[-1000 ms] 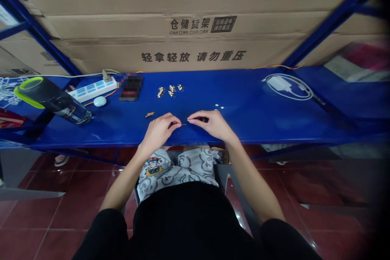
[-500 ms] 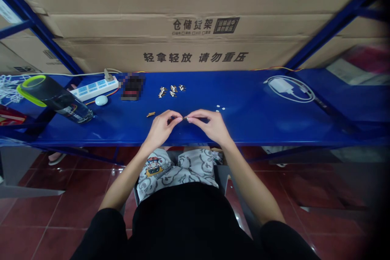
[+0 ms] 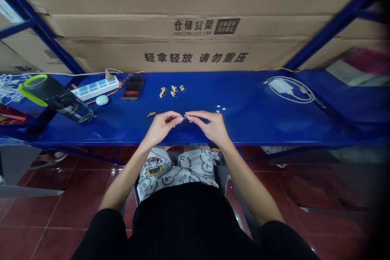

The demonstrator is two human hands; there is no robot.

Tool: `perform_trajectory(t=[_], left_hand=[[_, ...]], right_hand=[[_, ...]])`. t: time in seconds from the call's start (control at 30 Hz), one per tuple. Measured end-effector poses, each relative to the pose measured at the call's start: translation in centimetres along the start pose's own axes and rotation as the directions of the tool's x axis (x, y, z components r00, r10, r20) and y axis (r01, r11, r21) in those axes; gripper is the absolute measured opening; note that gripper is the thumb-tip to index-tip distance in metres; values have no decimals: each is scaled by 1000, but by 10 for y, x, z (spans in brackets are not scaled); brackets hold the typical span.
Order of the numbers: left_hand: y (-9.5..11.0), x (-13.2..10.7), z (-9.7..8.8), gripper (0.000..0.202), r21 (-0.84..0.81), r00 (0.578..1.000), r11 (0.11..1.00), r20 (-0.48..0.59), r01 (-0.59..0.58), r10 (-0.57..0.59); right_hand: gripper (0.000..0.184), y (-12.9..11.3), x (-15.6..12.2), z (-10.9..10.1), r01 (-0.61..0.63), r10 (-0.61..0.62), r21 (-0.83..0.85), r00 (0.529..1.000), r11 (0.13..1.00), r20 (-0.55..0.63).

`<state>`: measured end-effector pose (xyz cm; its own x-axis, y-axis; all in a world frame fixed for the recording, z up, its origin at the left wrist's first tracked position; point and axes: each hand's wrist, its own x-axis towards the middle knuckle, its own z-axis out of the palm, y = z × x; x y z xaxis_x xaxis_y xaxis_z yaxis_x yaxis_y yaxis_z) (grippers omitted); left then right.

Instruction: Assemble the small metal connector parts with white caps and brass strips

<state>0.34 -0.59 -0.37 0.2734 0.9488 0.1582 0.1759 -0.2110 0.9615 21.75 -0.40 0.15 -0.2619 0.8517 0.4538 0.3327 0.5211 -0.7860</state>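
Note:
My left hand is closed in a pinch on a tiny brown piece above the blue shelf board. Fingertips of my right hand meet it from the other side, at a small white bit on the piece's end. Most of the piece is covered by my fingers. Left of my left hand lies a short brown stick-like part. Behind my hands rests a group of several small white-and-brown parts. Past my right hand are three little white pieces.
A dark bottle with a lime-green rim, a white power strip, a pale rounded object and a blurred dark object stand left. A coiled white cable with a charger lies right. A cardboard wall closes the back.
The fingers of my right hand have shifted slightly on the small piece, and its white end shows a little more. The parts on the board stay in place.

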Motion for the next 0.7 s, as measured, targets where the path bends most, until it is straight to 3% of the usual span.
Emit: perform_trajectory(t=[0.43,0.7], left_hand=[[8,0,4,23,-117,1000,993,10,13,-12],[4,1,6,22,-148,1000,989,-1,-2,2]], right_hand=[[14,-6,-4,-2,85,-87,-25,994,996,-73],[13,-4,-5,-1,101,-103,-29,993,994,-60]])
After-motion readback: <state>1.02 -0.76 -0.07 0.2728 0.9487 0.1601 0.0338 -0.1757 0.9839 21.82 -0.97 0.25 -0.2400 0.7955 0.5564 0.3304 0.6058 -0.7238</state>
